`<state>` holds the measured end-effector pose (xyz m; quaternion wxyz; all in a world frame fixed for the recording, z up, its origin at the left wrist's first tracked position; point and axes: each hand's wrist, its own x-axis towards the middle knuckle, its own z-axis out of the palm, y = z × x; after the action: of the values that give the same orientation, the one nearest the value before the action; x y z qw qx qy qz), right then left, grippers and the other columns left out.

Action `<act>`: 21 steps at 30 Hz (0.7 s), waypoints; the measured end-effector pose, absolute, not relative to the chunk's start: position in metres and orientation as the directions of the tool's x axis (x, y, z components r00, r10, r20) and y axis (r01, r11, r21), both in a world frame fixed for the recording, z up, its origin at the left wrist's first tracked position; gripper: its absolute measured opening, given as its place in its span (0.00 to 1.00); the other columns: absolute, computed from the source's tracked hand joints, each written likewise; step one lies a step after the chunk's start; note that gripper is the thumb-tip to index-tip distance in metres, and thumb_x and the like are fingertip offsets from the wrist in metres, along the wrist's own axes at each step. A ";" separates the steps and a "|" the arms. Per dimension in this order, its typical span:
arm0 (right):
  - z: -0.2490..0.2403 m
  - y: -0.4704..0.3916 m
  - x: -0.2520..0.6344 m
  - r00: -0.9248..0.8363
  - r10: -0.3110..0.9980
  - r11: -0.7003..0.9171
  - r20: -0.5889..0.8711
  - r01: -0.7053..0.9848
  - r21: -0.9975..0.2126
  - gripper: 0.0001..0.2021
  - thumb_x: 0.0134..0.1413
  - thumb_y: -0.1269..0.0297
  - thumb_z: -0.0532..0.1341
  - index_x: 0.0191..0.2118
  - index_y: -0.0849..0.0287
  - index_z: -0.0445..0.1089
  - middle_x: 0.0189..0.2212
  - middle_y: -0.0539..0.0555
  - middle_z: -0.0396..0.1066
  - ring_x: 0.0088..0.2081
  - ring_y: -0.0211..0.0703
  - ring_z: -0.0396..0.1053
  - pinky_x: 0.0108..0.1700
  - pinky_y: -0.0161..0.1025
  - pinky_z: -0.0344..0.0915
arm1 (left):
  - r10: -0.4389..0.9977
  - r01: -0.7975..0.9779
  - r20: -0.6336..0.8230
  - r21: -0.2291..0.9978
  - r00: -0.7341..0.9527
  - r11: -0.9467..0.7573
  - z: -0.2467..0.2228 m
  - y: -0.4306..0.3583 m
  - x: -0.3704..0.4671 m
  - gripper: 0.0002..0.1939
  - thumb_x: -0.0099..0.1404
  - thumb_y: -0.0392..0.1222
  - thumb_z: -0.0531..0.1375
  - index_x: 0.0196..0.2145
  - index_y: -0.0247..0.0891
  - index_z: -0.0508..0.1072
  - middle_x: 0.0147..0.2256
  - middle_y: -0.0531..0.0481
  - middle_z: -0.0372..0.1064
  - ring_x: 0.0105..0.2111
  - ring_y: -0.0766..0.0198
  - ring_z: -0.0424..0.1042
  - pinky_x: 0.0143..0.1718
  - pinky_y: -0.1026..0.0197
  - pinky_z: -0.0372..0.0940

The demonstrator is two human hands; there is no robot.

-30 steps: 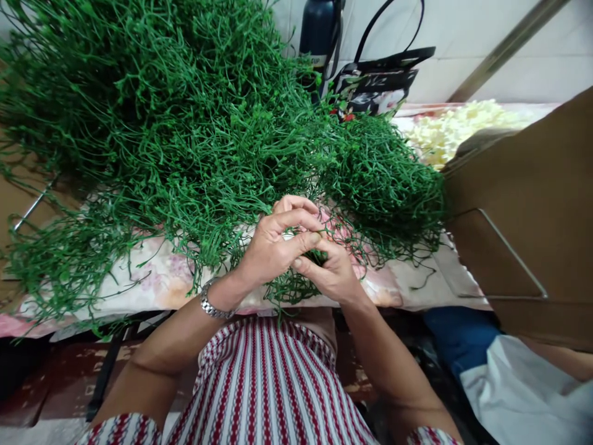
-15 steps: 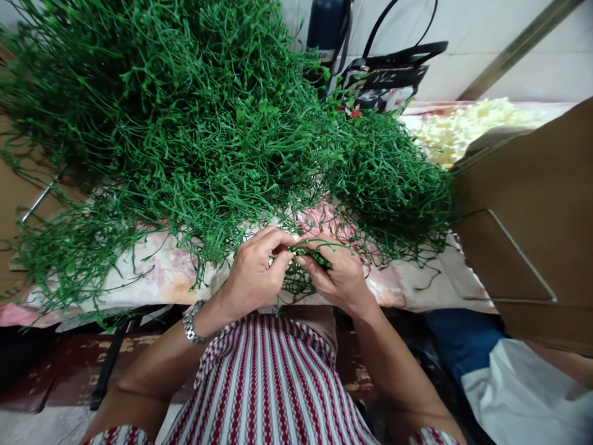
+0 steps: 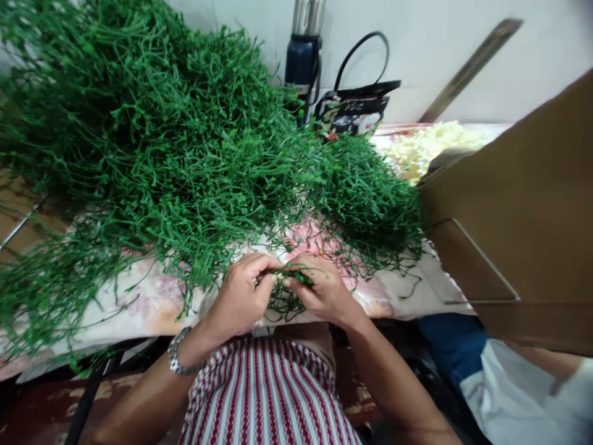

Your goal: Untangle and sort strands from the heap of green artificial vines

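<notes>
Close together over the near edge of the table, my two hands meet at their fingertips. My right hand (image 3: 324, 290) is closed round a small bunch of thin green plastic stems (image 3: 303, 277), one of which curves over the fingers. With thumb and forefinger, my left hand (image 3: 245, 293) pinches the end of a stem, where a small pale bit shows between the fingertips. Loose stems lie on the cloth beneath both hands. Beyond them rises a large tangled heap of green stems (image 3: 185, 148), with a smaller pile (image 3: 365, 191) to the right.
A floral cloth (image 3: 152, 296) covers the table. At the back stand a dark bottle (image 3: 299, 62) and a handbag (image 3: 354, 108). Pale yellow pieces (image 3: 430, 145) lie at the back right, behind a large cardboard box (image 3: 514, 216). A person's light and blue clothing (image 3: 514, 389) shows below the box.
The view has shifted, so the table scene sits lower and farther left in the picture. My hands keep nearly the same pinching hold on the stems.
</notes>
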<state>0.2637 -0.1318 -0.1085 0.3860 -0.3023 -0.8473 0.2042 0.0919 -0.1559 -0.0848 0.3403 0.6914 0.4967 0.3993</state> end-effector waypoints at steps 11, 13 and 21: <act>-0.113 -0.146 0.270 -0.501 0.663 0.740 0.557 0.554 -0.382 0.13 0.50 0.75 0.51 0.42 0.61 0.63 0.38 0.59 0.65 0.40 0.44 0.65 0.38 0.39 0.66 | 0.936 0.362 0.106 0.902 0.336 -0.233 -0.088 -0.151 0.098 0.08 0.61 0.39 0.56 0.25 0.37 0.68 0.24 0.54 0.63 0.28 0.66 0.62 0.31 0.66 0.55; -0.116 -0.145 0.268 -0.512 0.633 0.773 0.581 0.465 -0.432 0.13 0.48 0.77 0.51 0.41 0.60 0.62 0.40 0.59 0.65 0.44 0.45 0.64 0.43 0.41 0.66 | 0.928 0.351 0.106 0.906 0.357 -0.238 -0.090 -0.154 0.097 0.08 0.61 0.40 0.55 0.26 0.38 0.68 0.25 0.53 0.65 0.28 0.66 0.63 0.32 0.66 0.55; -0.115 -0.139 0.266 -0.534 0.647 0.762 0.544 0.442 -0.473 0.10 0.48 0.78 0.49 0.37 0.61 0.60 0.28 0.54 0.65 0.31 0.40 0.61 0.33 0.36 0.60 | 0.894 0.561 0.181 0.723 0.409 -0.403 -0.096 -0.151 0.093 0.09 0.64 0.34 0.50 0.26 0.37 0.65 0.23 0.54 0.62 0.27 0.66 0.61 0.33 0.64 0.54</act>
<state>0.2664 -0.1386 -0.1149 0.3659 -0.3150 -0.8644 0.1401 0.0929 -0.1514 -0.0962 0.2914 0.7871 0.4622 0.2863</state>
